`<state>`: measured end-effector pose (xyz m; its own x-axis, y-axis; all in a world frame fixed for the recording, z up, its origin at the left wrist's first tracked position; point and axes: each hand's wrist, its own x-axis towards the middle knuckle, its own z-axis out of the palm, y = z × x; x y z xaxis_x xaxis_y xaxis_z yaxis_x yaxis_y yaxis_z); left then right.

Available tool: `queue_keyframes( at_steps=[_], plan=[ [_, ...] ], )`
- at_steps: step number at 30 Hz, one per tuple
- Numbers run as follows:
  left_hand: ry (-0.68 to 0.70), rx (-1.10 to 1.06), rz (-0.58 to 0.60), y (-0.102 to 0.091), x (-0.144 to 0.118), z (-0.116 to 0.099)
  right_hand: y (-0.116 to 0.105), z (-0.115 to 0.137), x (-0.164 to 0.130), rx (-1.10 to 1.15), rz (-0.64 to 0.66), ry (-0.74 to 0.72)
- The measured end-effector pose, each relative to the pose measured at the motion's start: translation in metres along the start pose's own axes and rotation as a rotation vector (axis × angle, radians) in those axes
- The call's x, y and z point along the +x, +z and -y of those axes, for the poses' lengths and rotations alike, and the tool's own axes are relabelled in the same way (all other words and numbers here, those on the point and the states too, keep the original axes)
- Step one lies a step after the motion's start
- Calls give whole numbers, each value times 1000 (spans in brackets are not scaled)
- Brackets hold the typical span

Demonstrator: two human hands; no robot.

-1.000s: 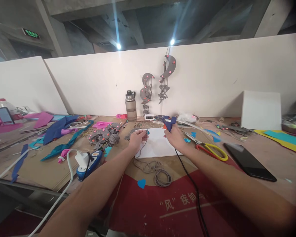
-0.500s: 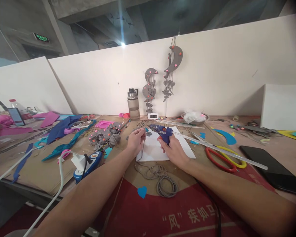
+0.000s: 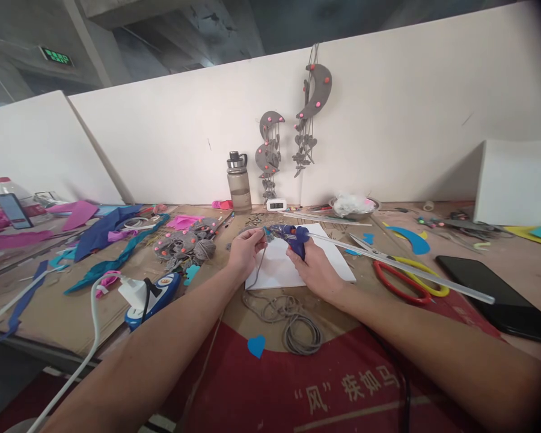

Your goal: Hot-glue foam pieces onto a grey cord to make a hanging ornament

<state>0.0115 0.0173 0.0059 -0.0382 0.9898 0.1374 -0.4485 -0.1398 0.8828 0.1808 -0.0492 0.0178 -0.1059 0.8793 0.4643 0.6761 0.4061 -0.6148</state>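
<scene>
My left hand (image 3: 246, 255) pinches a small blue felt piece (image 3: 267, 231) between thumb and fingertips. From those fingers a grey cord (image 3: 260, 267) runs down to a loose coil (image 3: 303, 334) on the cardboard. My right hand (image 3: 319, 272) is closed around the handle of a blue glue gun (image 3: 299, 237), a long clear glue stick (image 3: 415, 272) jutting from its back. The gun's nozzle points left, right at the felt piece; whether they touch I cannot tell. Both hands are over a white sheet (image 3: 277, 267). A blue felt heart (image 3: 256, 346) lies nearer to me.
Red-and-yellow-handled scissors (image 3: 401, 282) and a black phone (image 3: 496, 297) lie to the right. Left are a blue power strip (image 3: 165, 294), grey yarn pieces (image 3: 187, 243) and felt scraps. A water bottle (image 3: 240, 186) stands behind, with grey moon hangings (image 3: 320, 90) on the white board.
The view has tilted down and turned slightly, so the background sits higher. The glue gun's nozzle and the felt piece have come closer together. Both hands keep their grips.
</scene>
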Motion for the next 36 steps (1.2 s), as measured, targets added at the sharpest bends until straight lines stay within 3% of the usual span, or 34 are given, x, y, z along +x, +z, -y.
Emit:
queue_keyframes(
  at_steps=[36],
  plan=[
    [35,69,-16,4,-2,0,2,0,-2,-25,7,-13]
  ],
)
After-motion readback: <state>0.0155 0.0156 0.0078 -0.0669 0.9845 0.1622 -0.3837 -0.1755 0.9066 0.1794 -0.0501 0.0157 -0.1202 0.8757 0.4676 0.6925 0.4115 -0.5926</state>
